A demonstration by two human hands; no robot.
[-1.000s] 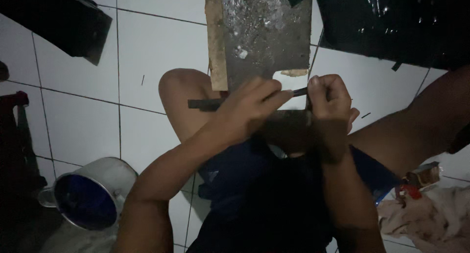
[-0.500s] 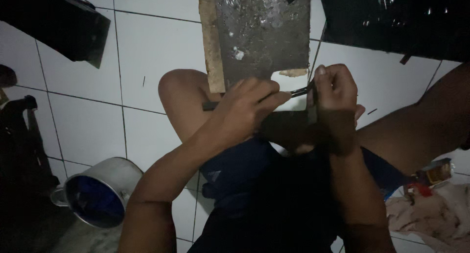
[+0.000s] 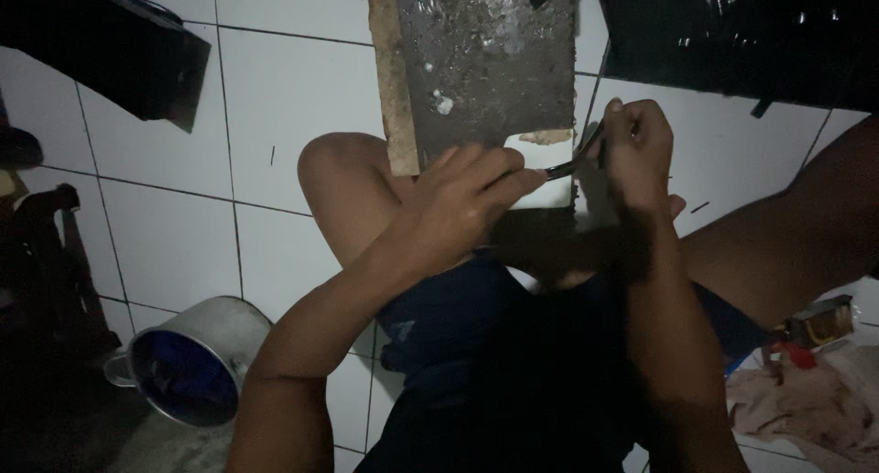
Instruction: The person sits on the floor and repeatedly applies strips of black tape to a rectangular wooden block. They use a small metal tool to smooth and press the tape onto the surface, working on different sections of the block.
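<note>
Left hand (image 3: 462,198) and right hand (image 3: 636,152) both pinched shut on the thin dark rod-like strip (image 3: 569,166) held between them, just over the near end of the grey stained wooden board (image 3: 490,61); dim light, fingertip grip only; strip could slip or snap.

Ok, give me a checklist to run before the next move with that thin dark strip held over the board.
1. Left hand pinches the thin dark strip: ok.
2. Right hand grips its other end: ok.
3. Grey stained wooden board lies flat on the white tiled floor: ok.
4. Strip touching board: cannot tell.
5. Metal pot with blue inside stands apart from the arms: ok.
</note>
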